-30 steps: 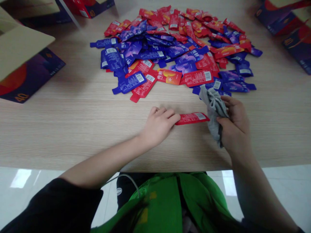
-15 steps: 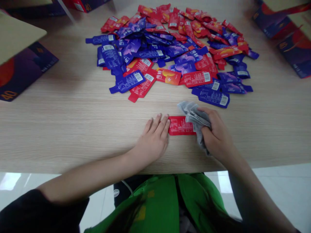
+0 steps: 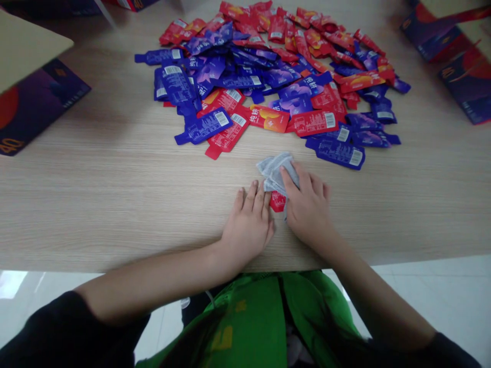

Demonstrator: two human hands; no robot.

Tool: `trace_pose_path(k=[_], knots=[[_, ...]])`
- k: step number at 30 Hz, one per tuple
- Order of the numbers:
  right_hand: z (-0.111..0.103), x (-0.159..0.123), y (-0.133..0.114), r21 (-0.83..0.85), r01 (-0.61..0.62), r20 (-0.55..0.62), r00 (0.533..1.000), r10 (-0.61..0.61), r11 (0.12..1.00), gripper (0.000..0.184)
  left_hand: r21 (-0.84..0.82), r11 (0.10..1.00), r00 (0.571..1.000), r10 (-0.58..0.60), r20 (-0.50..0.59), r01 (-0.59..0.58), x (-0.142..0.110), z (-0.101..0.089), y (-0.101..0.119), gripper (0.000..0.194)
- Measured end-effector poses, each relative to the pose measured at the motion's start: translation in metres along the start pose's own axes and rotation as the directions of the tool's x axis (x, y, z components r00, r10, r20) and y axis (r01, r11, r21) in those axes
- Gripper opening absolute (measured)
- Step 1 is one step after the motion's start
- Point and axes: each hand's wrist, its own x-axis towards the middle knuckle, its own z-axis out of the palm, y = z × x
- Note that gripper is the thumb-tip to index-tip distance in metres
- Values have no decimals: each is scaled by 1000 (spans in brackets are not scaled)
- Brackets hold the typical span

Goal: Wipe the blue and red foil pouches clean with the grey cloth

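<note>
A red sachet (image 3: 277, 201) with white print lies flat on the table near its front edge, mostly covered. My left hand (image 3: 247, 225) lies palm down with its fingers stretched out over the sachet's left end, touching it. In my right hand (image 3: 311, 207) is a bunched grey cloth (image 3: 279, 171), pressed over the sachet's right part close to the left fingertips. The sachet's right end is hidden under that hand and the cloth.
A wide heap of red sachets (image 3: 276, 28) and blue-purple sachets (image 3: 178, 84) spreads across the far side of the wooden table (image 3: 95, 204). Dark blue printed cartons stand at left (image 3: 42, 105) and right (image 3: 466, 84).
My right hand has slid the cloth leftward along the red sachet towards my left hand, covering more of the sachet. My left hand stays at its left end, having shifted slightly right.
</note>
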Motion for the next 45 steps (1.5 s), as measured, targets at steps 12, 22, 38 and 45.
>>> trace_pose_path(k=[12,22,38,45], knots=[[-16,-6,51,268,-75,-189,973,129,961,61,-4,999,999,36,3,-36,-3,-1,-6,66],[0,27,-15,65,77,25,997,-79,995,57,-17,1000,1000,0,17,1,-1,-1,-2,61],[-14,9,39,182,4,-219,975,37,983,63,-20,999,999,26,20,-25,-2,-5,-5,76],[-2,12,-8,43,127,25,992,-128,991,55,-81,997,999,-3,51,7,-1,-4,-3,70]])
